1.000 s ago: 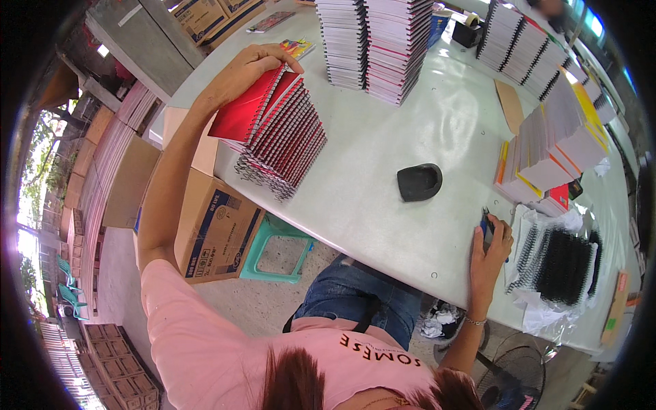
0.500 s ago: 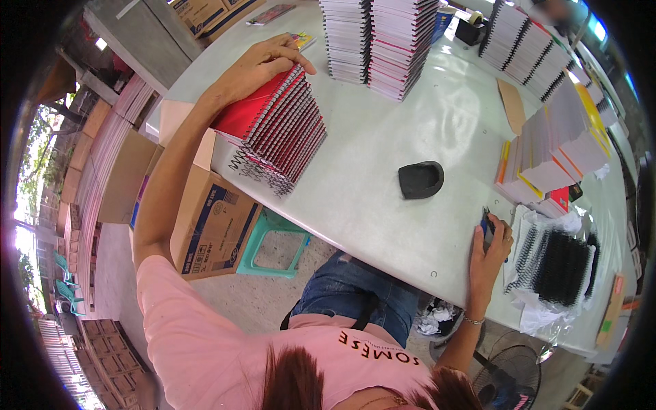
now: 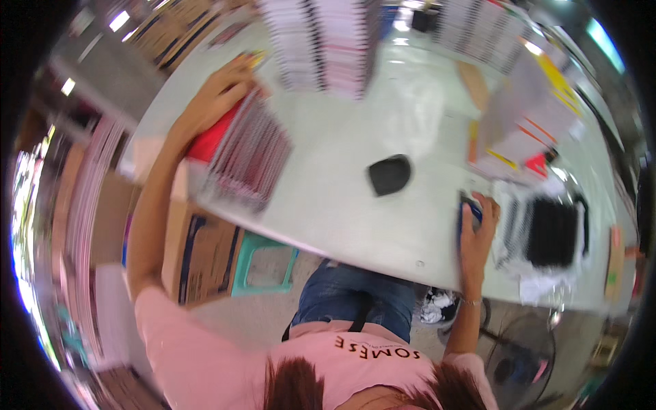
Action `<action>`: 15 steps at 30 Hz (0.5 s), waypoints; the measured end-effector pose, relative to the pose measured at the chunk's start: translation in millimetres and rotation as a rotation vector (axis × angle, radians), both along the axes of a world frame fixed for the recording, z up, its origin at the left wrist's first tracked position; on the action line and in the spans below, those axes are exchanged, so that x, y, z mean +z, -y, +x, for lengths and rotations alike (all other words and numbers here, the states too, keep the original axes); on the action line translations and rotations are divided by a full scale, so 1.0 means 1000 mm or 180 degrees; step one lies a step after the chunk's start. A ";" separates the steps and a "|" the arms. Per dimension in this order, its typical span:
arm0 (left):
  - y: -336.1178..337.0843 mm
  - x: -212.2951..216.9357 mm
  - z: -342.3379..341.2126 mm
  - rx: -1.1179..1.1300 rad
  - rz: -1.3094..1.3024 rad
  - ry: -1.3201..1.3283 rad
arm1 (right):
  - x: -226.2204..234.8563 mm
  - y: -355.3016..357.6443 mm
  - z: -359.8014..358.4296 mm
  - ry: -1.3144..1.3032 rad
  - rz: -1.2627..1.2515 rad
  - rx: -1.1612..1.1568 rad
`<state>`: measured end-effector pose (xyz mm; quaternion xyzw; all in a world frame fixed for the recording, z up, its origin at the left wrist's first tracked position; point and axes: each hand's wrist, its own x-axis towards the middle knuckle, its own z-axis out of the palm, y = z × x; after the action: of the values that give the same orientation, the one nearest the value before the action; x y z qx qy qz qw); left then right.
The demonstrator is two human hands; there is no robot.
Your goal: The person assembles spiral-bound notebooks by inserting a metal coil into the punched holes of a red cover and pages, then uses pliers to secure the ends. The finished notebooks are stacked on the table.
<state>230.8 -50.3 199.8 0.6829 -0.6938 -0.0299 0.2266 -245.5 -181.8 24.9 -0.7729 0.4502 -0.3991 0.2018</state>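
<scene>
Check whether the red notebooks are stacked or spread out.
Stacked: the red notebooks form one pile, their wire spines running in close rows beside the red cover, the left hand at its far end.

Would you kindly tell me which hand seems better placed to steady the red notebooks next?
Probably the left: the left hand is at the upper end of the red notebooks, while the right hand is across the table, around a blue-handled tool.

Black lettering point(image 3: 377, 348) on pink shirt point(image 3: 239, 369)
</scene>
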 end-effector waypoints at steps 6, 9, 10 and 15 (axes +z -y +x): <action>-0.023 0.010 -0.007 0.0302 0.0187 0.0040 | 0.082 0.049 -0.026 0.0741 -0.1513 -0.1028; -0.019 0.031 -0.058 0.0472 -0.0025 0.0349 | 0.127 0.097 -0.059 0.0683 -0.1795 -0.1165; -0.024 0.034 -0.072 0.0525 -0.0235 0.0505 | 0.132 0.123 -0.073 0.0711 -0.1765 -0.1134; -0.041 0.017 -0.127 -0.0013 -0.0730 0.0709 | 0.091 0.260 -0.118 -0.0476 -0.0481 -0.0631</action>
<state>103.4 -9.3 216.7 0.6502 -0.7149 0.1250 0.2246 -363.2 -441.4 115.4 -0.7652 0.5068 -0.3911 0.0685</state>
